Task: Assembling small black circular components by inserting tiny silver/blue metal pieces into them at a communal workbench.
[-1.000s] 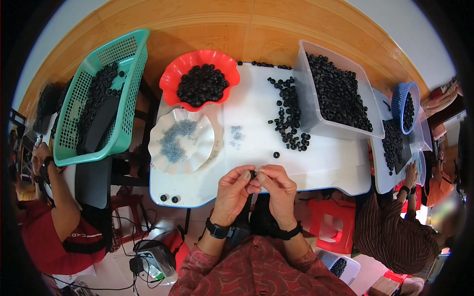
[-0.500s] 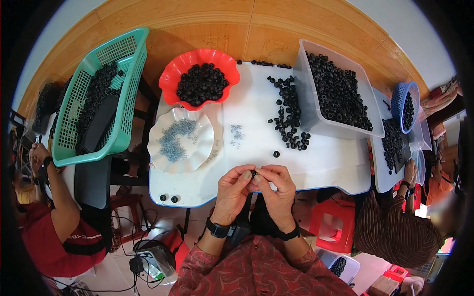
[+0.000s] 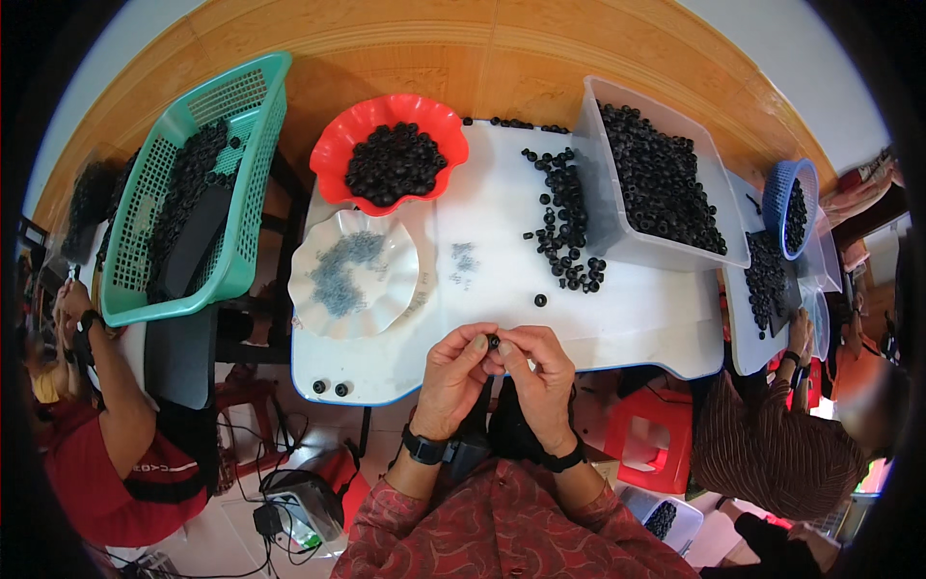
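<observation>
My left hand (image 3: 454,372) and my right hand (image 3: 536,373) meet at the table's near edge. Between their thumbs and fingertips is one small round black part (image 3: 494,341), partly covered by the fingers. Ahead and to the left, a white wavy-edged plate (image 3: 400,314) carries small silvery pieces (image 3: 347,270). More of these tiny pieces (image 3: 464,259) lie on the tabletop beside it. A single black part (image 3: 540,300) rests just beyond my right hand, near a loose spread of similar black parts (image 3: 564,222). Two more black parts (image 3: 330,388) sit at the near left corner.
A red wavy bowl (image 3: 323,145) of black parts stands behind the plate. At the right is a clear plastic bin (image 3: 666,253) full of them; a green basket (image 3: 217,289) is at the left. People work on both sides. A red stool (image 3: 666,439) stands below the table.
Both hands stay almost in place, with the small black part still pinched between them and shifted very slightly. At the lower right, a dark limb has come into view near the floor.
</observation>
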Motion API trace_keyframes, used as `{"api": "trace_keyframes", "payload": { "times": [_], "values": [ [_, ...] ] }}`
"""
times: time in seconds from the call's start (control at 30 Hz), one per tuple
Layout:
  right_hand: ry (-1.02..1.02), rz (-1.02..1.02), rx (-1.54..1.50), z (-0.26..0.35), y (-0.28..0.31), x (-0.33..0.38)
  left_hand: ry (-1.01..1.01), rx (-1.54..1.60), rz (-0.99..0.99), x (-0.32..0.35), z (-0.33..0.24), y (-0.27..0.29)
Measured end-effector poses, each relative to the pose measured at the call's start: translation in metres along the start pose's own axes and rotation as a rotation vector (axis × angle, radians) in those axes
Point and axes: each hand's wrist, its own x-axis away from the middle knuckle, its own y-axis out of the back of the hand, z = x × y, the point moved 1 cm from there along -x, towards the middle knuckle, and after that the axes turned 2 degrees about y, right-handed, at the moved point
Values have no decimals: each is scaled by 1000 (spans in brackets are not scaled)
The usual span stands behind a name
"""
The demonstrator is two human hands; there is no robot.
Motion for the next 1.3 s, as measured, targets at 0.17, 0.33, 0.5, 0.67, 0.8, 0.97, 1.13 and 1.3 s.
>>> {"api": "trace_keyframes", "payload": {
  "times": [0.17, 0.33, 0.5, 0.67, 0.8, 0.97, 1.13, 1.3],
  "values": [
    [-66, -18, -29, -3, 1, 0, -14, -65, 18, 1, 2, 2],
    [-199, 11, -127, 3, 1, -3, -22, -96, 22, 1, 2, 4],
    [-189, 27, -133, 1, 0, -4, -11, -56, 55, 0, 1, 8],
    [-70, -17, 116, -2, 12, -14, -4, 10, 72, 1, -1, 6],
    [129, -178, 553, -9, 33, -42, -6, 16, 67, 2, -2, 9],
    [149, -160, 886, -30, 55, -59, -15, 18, 93, -1, 0, 8],
    [77, -134, 963, -41, 53, -59, -12, 17, 82, 0, 0, 8],
    [39, -105, 972, -44, 57, -57, -7, 6, 77, -1, 0, 8]
  ]
}}
